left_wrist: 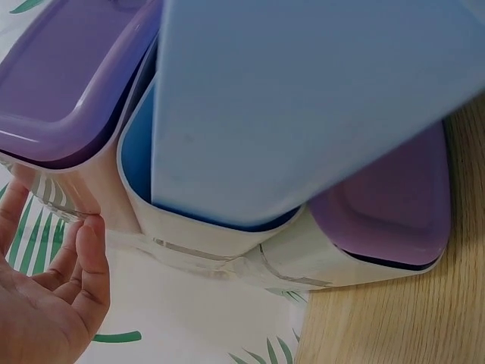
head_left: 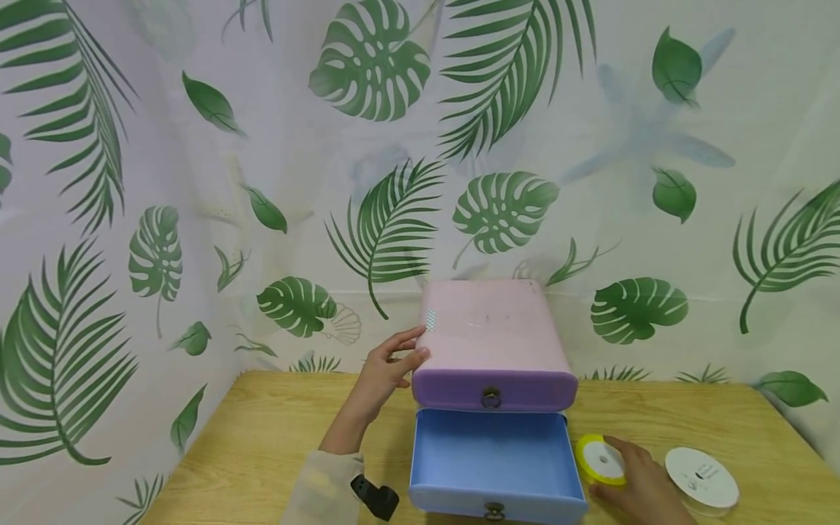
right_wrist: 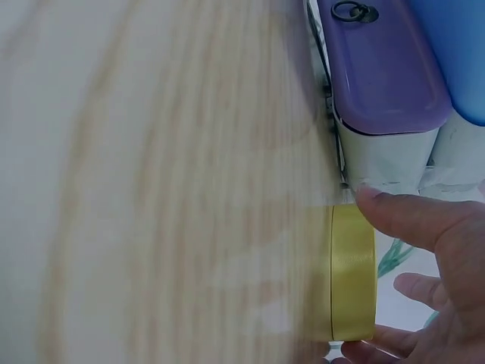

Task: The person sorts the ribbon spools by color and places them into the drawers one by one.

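Observation:
A small drawer cabinet (head_left: 488, 328) with a pink top stands on the table. Its middle blue drawer (head_left: 492, 445) is pulled out, and nothing lies inside it. Above that is the closed purple drawer (head_left: 453, 390) with a ring pull; another purple drawer (left_wrist: 394, 197) sits at the bottom. My left hand (head_left: 387, 368) rests its fingertips against the cabinet's left side near the front. Right of the open drawer, my right hand (head_left: 636, 481) holds a yellow ribbon roll (right_wrist: 354, 273) by its edge, thumb on one side and fingers on the other. The roll lies flat, its white face up.
A white spool (head_left: 702, 477) lies on the wooden table (head_left: 282, 430) just right of my right hand. Behind the table hangs a leaf-print cloth (head_left: 394, 146), which also covers the left side. A black strap (head_left: 375, 497) is at my left wrist.

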Motion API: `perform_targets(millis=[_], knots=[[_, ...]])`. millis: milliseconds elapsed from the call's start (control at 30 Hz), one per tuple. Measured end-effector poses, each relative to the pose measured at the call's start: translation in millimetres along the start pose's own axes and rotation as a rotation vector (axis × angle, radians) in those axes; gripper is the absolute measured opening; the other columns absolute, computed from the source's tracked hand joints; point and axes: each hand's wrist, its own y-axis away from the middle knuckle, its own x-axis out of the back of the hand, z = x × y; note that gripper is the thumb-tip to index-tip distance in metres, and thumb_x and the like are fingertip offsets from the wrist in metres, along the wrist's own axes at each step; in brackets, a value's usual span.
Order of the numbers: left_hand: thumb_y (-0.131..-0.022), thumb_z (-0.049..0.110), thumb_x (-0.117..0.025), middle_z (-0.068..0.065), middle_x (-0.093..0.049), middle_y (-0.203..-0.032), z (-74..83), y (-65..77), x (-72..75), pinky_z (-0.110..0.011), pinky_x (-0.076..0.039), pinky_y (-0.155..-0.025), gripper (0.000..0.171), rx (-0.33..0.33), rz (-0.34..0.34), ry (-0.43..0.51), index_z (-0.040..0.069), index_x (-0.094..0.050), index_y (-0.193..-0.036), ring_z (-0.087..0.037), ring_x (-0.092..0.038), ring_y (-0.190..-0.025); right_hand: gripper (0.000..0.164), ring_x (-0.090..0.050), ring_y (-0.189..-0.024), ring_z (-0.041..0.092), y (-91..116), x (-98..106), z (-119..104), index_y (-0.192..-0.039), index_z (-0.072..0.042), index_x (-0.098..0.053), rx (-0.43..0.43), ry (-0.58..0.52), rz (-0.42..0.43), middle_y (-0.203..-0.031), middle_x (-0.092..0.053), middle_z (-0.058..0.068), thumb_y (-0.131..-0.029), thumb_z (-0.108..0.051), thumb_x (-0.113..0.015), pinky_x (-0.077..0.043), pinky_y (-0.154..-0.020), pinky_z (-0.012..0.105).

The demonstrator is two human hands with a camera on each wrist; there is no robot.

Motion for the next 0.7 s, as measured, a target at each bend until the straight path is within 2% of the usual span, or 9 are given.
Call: perform_targets(millis=[433,700], knots=[[-0.091,0.029,-0.066,-0.012,-0.053,-0.132,0.0,-0.1,0.1,-0.034,-0.050,-0.073,0.046,0.006,0.002,0.004,0.027,-0.056,-0.136,-0.015,-0.056,-0.094,0.085,-0.043,-0.115,0.061,-1.0,2.6,-0.6,-0.135,0.009,-0.043,-0.019,-0.003,-0.012,-0.127,-0.042,0.044,-0.076,-0.042,-0.078,-0.043,-0.088,0.063],[-0.091,0.028,-0.066,-0.012,-0.053,-0.132,-0.1,-0.6,0.4,-0.035,-0.049,-0.073,0.046,0.005,0.004,0.006,0.027,-0.056,-0.136,-0.015,-0.056,-0.094,0.074,-0.046,-0.112,0.059,3.2,2.4,-0.4,-0.129,0.007,-0.050,0.047,-0.011,0.062,-0.123,-0.046,0.042,-0.077,-0.036,-0.078,-0.043,-0.088,0.063]])
